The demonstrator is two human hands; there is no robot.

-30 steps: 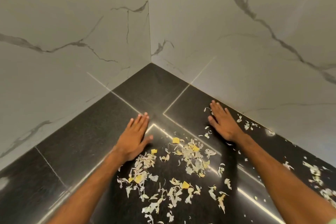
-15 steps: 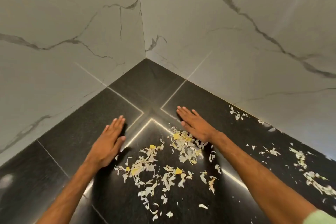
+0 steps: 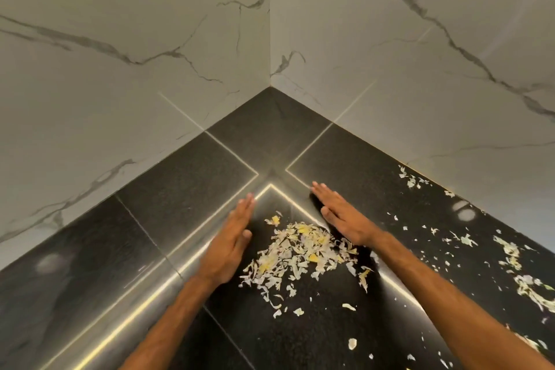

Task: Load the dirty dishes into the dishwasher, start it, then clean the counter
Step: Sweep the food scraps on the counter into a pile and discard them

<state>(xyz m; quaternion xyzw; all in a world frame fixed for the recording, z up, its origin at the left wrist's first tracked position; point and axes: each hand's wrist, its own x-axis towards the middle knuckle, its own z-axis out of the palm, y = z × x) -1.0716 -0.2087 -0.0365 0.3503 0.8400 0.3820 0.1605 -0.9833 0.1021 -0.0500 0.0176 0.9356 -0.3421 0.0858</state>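
Observation:
A heap of white and yellow vegetable scraps (image 3: 295, 255) lies on the black stone counter (image 3: 186, 189) near its inner corner. My left hand (image 3: 231, 240) stands on its edge just left of the heap, fingers straight, palm facing the scraps. My right hand (image 3: 342, 215) lies flat with straight fingers along the heap's right side, touching the scraps. Both hands bracket the heap and hold nothing.
More loose scraps (image 3: 510, 252) are strewn along the counter to the right, up to the wall. White marble-look walls (image 3: 135, 69) meet at the corner behind the counter. A few stray bits (image 3: 351, 342) lie nearer to me.
Both hands have swept inward toward each other, pushing the spread-out scraps into one tighter heap. The left hand has turned from flat onto its edge.

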